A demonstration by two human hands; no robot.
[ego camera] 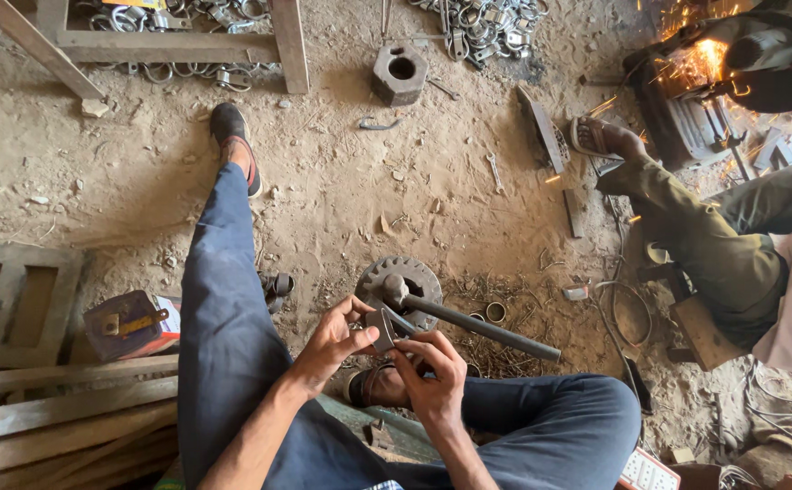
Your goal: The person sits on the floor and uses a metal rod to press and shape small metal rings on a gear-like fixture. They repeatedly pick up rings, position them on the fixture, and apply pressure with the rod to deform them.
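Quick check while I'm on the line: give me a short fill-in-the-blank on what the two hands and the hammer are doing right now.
1. The left hand and the right hand together hold a small ____ bracket.
2. The hammer rests with its head on a toothed ____.
3. The hammer lies untouched, held by ____ hand.
4. Sparks fly at the upper ____ of the view, by another person's work.

Missing words: metal; gear; neither; right

red box (pixel 131 325) beside left leg
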